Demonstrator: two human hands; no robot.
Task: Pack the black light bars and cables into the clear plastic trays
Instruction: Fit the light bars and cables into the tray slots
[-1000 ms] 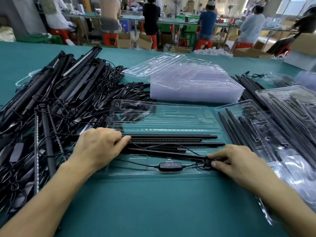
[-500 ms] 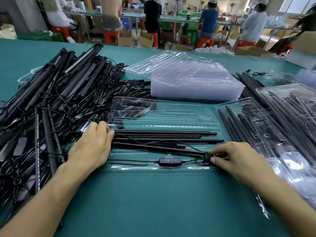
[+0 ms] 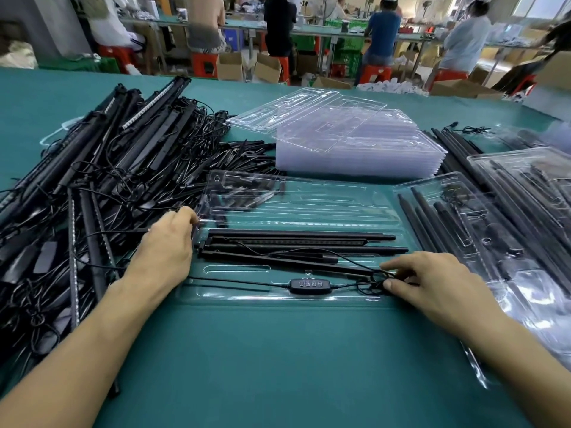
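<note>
A clear plastic tray (image 3: pixel 309 208) lies open on the green table in front of me. Several black light bars (image 3: pixel 302 245) lie lengthwise in its near half. A thin cable with a black inline controller (image 3: pixel 310 285) runs along the tray's front channel. My right hand (image 3: pixel 432 282) pinches the bundled cable (image 3: pixel 375 281) at the tray's right end. My left hand (image 3: pixel 168 248) rests at the tray's left edge, fingers curled against the bar ends; whether it grips anything is hidden.
A big tangle of loose bars and cables (image 3: pixel 102 186) fills the left side. A stack of empty trays (image 3: pixel 355 149) stands behind. Packed trays (image 3: pixel 509 230) and loose bars lie on the right. Other people work at benches far behind.
My left hand has slid left, off the bars, to the tray's left edge. The bars now lie straighter in the tray. My right hand stays on the cable bundle.
</note>
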